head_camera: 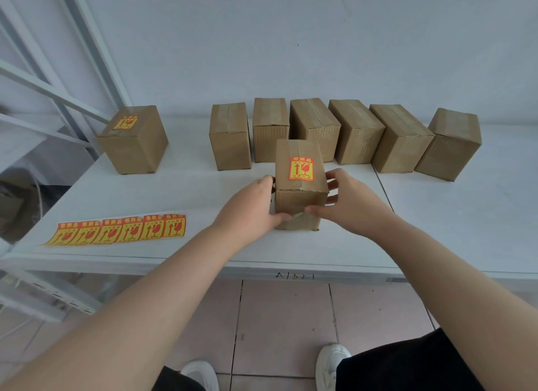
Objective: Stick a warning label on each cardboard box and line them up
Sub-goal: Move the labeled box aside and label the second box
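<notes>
Shoes and black shorts at bottom edge, over tiled floor. Left hand and right hand clasped on either side of labelled box, centre frame, on white table. Six unlabelled boxes in row behind. Second labelled box upper left, apart. Label strip lower left, flat on table.

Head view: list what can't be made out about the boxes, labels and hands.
- Held box: its sides under the left hand and right hand are covered, so grip firmness is unclear.
- Label text: too small to read.
- Six back-row boxes: far and hidden sides unseen, so labels there cannot be ruled out.
- Label strip: left end too foreshortened to tell.
</notes>
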